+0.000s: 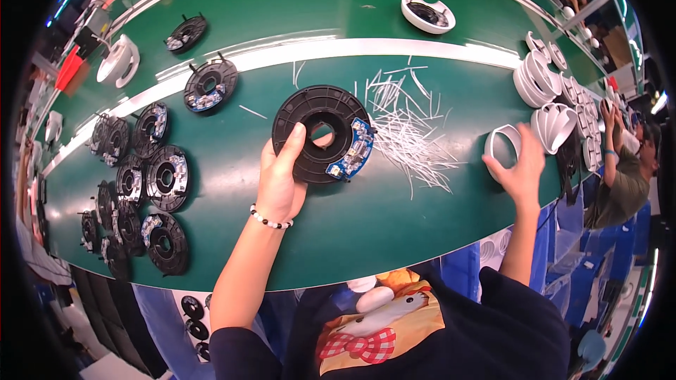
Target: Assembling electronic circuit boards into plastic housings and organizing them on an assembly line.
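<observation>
Black disc (318,103) clasped in left grip (280,172), we apparently reached for a white ring (490,143); our spread right grip (522,169) needed closing

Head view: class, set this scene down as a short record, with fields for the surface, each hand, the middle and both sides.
Surface: green table
Left hand: holds a black disc bearing a blue circuit board
Right hand: at a white ring, grip unclear
Middle: scattered thin white strips
Left side: more black discs
Right side: grouped white rings
</observation>
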Demonstrator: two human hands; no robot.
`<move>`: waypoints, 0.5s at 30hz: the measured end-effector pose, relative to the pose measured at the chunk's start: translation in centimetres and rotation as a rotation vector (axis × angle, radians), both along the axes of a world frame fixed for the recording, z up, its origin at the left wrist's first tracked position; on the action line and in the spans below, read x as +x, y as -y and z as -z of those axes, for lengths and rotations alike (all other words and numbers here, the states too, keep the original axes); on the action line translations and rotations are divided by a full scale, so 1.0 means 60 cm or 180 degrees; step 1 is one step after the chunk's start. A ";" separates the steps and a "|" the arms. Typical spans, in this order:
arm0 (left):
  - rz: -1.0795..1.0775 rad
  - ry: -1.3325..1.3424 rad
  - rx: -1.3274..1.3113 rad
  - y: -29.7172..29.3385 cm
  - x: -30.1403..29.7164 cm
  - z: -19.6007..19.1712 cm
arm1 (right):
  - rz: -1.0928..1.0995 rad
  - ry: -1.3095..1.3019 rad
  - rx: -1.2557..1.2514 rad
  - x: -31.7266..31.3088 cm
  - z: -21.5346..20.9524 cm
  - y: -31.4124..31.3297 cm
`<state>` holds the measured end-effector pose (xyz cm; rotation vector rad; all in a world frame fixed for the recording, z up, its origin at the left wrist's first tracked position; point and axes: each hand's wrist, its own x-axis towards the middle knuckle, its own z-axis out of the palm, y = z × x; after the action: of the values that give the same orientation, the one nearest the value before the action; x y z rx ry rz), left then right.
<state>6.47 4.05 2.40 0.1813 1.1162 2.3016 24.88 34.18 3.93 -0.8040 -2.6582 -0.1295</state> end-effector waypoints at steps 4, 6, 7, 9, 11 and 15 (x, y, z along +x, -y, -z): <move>0.0007 -0.0033 0.0100 0.003 -0.001 -0.006 | -0.0093 0.0695 -0.1032 0.022 0.005 -0.070; -0.0014 -0.0087 0.0104 0.004 -0.001 -0.005 | -0.0397 0.0513 -0.1312 0.020 0.013 -0.086; -0.0027 -0.0091 0.0101 0.004 -0.002 -0.004 | -0.0246 0.0348 -0.1477 0.015 0.009 -0.082; -0.0032 -0.0106 0.0120 0.004 -0.003 -0.004 | -0.0060 -0.0023 -0.1496 0.005 0.005 -0.070; -0.0140 -0.0178 0.0117 -0.005 -0.001 -0.004 | 0.0034 -0.0687 -0.1081 -0.010 -0.007 -0.042; -0.0502 -0.0377 0.0196 -0.006 0.016 0.011 | -0.1455 -0.2700 -0.3742 -0.087 -0.027 0.136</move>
<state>7.44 4.40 1.75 0.2646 1.1551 2.4950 19.65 26.01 5.56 -0.3231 -1.8031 1.5921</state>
